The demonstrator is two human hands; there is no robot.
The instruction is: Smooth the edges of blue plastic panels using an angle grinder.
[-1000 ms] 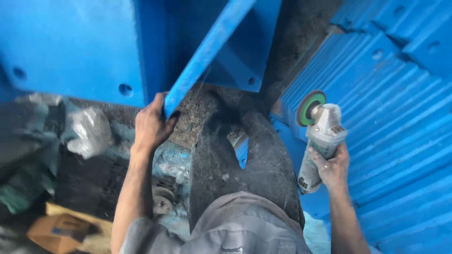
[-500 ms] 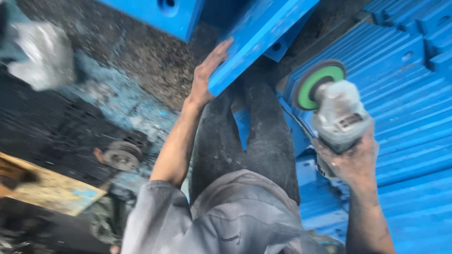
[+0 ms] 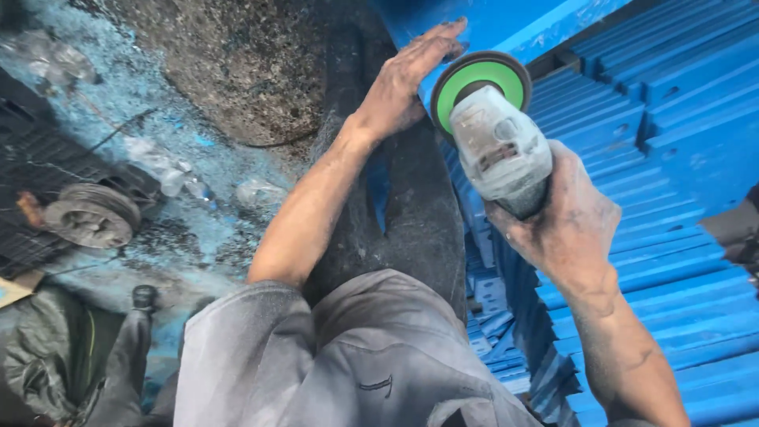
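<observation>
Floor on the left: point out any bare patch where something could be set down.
The barest patch is the dark gritty ground between the plastic bottles and the left hand. Below that it is crowded: a metal pulley wheel and dark bags. To the right, stacked blue plates fill the space beside the angle grinder.

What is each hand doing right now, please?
Left hand: open, flat against the blue painted metal bar.
Right hand: closed around the grey angle grinder with green disc.

Grey short-sleeved shirt (image 3: 348, 356) — dusty, creased, small dark mark low on the front. Forearms bare. Left hand (image 3: 403, 83) and right hand (image 3: 565, 217) ungloved — smeared with grime and dust.
</observation>
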